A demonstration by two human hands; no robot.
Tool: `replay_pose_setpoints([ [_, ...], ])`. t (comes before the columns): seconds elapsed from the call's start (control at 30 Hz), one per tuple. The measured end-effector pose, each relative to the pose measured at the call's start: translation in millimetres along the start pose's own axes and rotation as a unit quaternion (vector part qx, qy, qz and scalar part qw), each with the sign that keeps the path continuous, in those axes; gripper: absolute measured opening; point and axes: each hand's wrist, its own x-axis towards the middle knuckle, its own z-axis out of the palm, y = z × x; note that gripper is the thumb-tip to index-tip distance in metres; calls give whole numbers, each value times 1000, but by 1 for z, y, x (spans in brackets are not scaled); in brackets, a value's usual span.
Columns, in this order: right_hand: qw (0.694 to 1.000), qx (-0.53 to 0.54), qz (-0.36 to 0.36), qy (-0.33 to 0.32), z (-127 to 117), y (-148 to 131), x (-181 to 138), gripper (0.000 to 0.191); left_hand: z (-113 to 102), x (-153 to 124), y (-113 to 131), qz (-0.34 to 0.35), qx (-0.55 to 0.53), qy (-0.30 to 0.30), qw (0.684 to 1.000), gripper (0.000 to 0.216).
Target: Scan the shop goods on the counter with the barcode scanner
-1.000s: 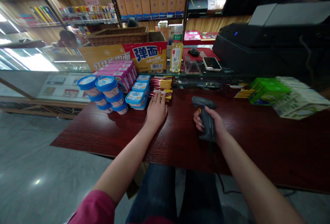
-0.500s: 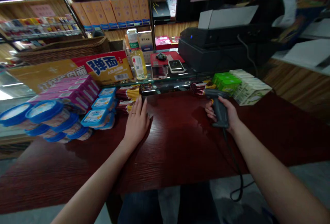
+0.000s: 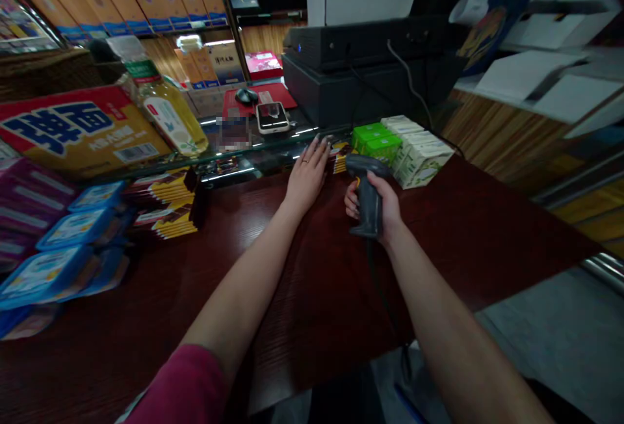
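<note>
My right hand (image 3: 387, 206) is wrapped round the grip of a dark grey barcode scanner (image 3: 369, 201), whose cable hangs down past the table's front edge. My left hand (image 3: 308, 173) reaches to the back of the table with its fingers stretched out. It lies beside and partly over a small stack of yellow and red snack packs (image 3: 340, 159); whether it presses on them I cannot tell. Just right of that stack stand green boxes (image 3: 377, 142) and pale green-white cartons (image 3: 418, 154). A larger group of yellow and brown snack packs (image 3: 173, 206) lies to the left.
Blue-lidded tubs (image 3: 51, 274) and purple boxes (image 3: 36, 206) crowd the left. A tilted-looking bottle of yellow liquid (image 3: 168, 112), a red and yellow carton (image 3: 88, 128), a phone (image 3: 272, 117) and a mouse (image 3: 246, 96) are behind. A black cash-register unit (image 3: 370, 86) stands at back right.
My left hand has moved right, from the left snack packs to the small stack near the scanner. My right hand still holds the scanner. The view has turned right.
</note>
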Motion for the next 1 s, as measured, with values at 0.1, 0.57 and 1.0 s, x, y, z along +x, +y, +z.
replay_pose_setpoints([
  [0.1, 1000, -6, 10, -3, -2, -2, 1, 39, 2, 1, -8, -21, -54, 13, 998, 42],
  [0.57, 974, -92, 128, -161, 81, 53, -24, 47, -111, -161, -40, -355, -367, 112, 852, 30],
  [1.0, 956, -171, 161, -177, 139, 105, -24, 44, -135, -200, -75, -448, -431, 211, 755, 24],
])
